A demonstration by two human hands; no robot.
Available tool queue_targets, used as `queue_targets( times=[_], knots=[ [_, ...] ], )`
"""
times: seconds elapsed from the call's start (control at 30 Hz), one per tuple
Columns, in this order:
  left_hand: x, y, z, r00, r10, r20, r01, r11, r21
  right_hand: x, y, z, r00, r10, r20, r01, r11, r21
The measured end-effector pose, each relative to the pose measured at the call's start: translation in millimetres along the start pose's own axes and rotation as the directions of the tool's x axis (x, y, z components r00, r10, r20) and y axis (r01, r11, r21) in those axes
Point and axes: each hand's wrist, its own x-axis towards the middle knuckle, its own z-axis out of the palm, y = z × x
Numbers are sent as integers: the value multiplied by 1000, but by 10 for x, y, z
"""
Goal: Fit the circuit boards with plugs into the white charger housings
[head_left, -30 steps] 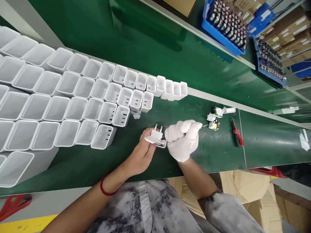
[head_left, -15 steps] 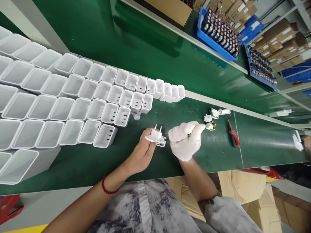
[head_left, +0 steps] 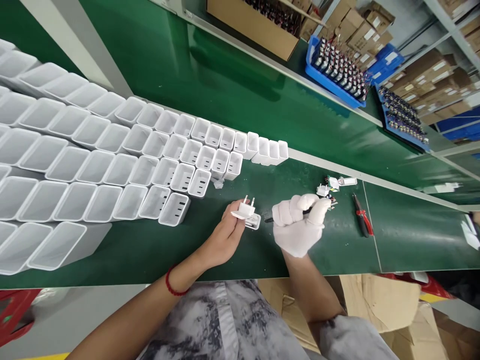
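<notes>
My bare left hand (head_left: 225, 237) is closed on a white plug part (head_left: 246, 210) with two metal pins pointing up. A small white open casing (head_left: 252, 221) sits against it at the fingertips. To the right, my white-gloved right hand (head_left: 299, 222) is closed round a thin dark tool (head_left: 269, 220), whose tip points left toward the casing without touching it. Just beyond the glove lie several white plug pieces with wired circuit parts (head_left: 332, 184). Red-handled pliers (head_left: 362, 217) rest farther right on the green table (head_left: 337, 255).
Rows of white open housings (head_left: 123, 170) cover the table's left side. Along the back runs a metal edge (head_left: 322, 162). On the raised shelf stand a cardboard box (head_left: 251, 27), a blue tray of parts (head_left: 333, 85) and another tray (head_left: 403, 117).
My right hand has drawn back rightward from the casing, with the dark tool now apart from it. The view has shifted slightly. The hand at the far right edge is mostly gone from view.
</notes>
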Motion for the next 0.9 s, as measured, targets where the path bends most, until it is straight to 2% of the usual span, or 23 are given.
queue_targets(
  times=[0.13, 0.17, 0.23, 0.27, 0.33, 0.43, 0.5, 0.57, 0.67, 0.8, 0.9],
  knots=[
    [-14, -111, 2, 996, -85, 13, 85, 970, -230, -21, -114, 60, 997, 26, 67, -25, 1000, -11],
    [-22, -117, -11, 996, -88, 26, 92, 957, -274, -11, -129, 42, 997, 53, 61, -49, 996, -72],
    [-50, -91, -58, 996, -67, 56, 81, 948, -308, 13, -150, -52, 994, 89, 67, -63, 945, -322],
    [-66, -64, -89, 996, -51, 67, 68, 956, -287, 19, -154, -125, 989, 90, 115, -23, 876, -481],
    [-96, -5, -153, 997, -24, 70, 34, 987, -156, 10, -139, -295, 948, 85, 307, 171, 675, -718],
    [-98, 41, -225, 999, 33, 41, -38, 990, 136, -50, -60, -517, 808, 71, 584, 503, 432, -749],
    [-65, 35, -246, 995, 96, 35, -101, 963, 249, -95, 13, -594, 745, 102, 659, 605, 313, -732],
    [-22, 23, -256, 989, 145, 40, -151, 947, 285, -125, 82, -613, 717, 193, 670, 631, 229, -741],
    [13, 26, -272, 982, 177, 61, -188, 939, 289, -142, 161, -590, 710, 278, 647, 620, 188, -761],
    [1, 35, -299, 979, 183, 88, -201, 932, 301, -152, 212, -582, 731, 248, 636, 623, 138, -770],
    [-8, 30, -308, 981, 170, 95, -192, 930, 315, -159, 184, -638, 692, 262, 673, 650, 179, -738]
  ],
)
